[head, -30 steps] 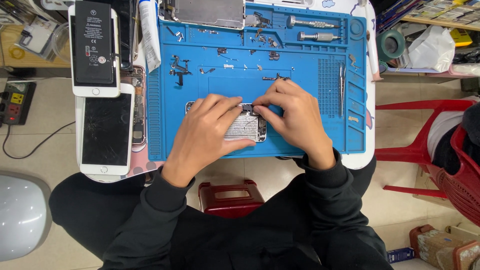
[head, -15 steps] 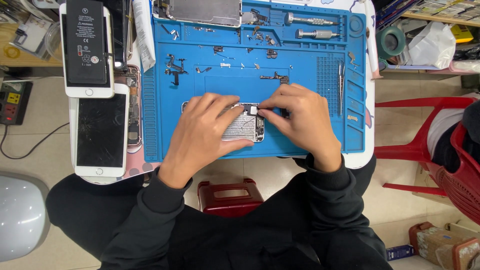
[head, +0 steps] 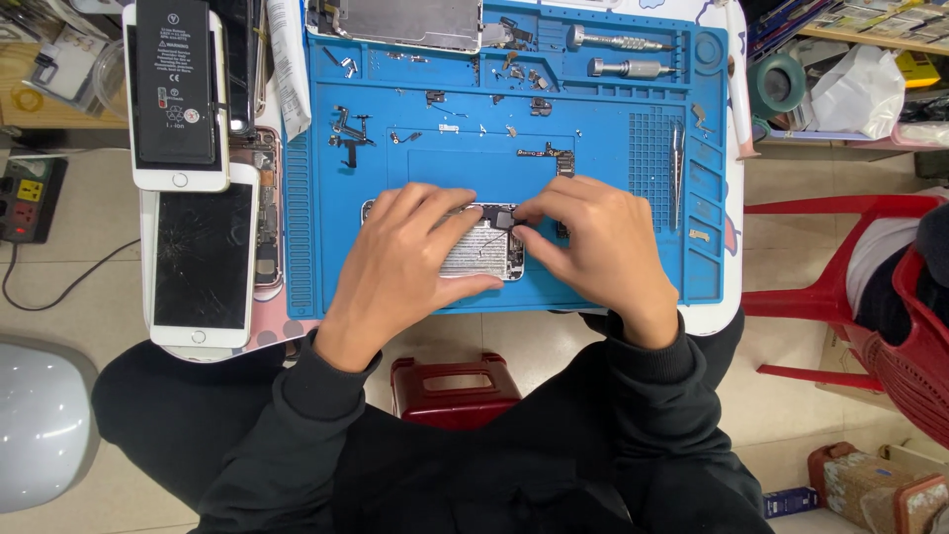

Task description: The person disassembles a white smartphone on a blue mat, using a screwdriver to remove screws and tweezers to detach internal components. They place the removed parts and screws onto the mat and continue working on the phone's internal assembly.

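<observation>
An opened phone body (head: 484, 252) with a silver inner plate lies on the blue repair mat (head: 633, 287). My left hand (head: 400, 262) lies flat over its left half and holds it down. My right hand (head: 588, 247) sits at its right end, thumb and forefinger pinched on a small dark part (head: 502, 218) at the phone's top right corner. Most of the phone is hidden under both hands.
Two white phones (head: 203, 257) lie left of the mat, one cracked, one with a black battery (head: 176, 79) on it. Screwdriver handles (head: 618, 42), tweezers (head: 676, 173), loose small parts and a metal plate (head: 405, 22) lie on the mat. A red stool (head: 455, 386) and red chair (head: 840, 297) stand nearby.
The view has shifted slightly. My right fingers have closed in on the small part at the phone's top right corner; my left hand stays pressed on the phone.
</observation>
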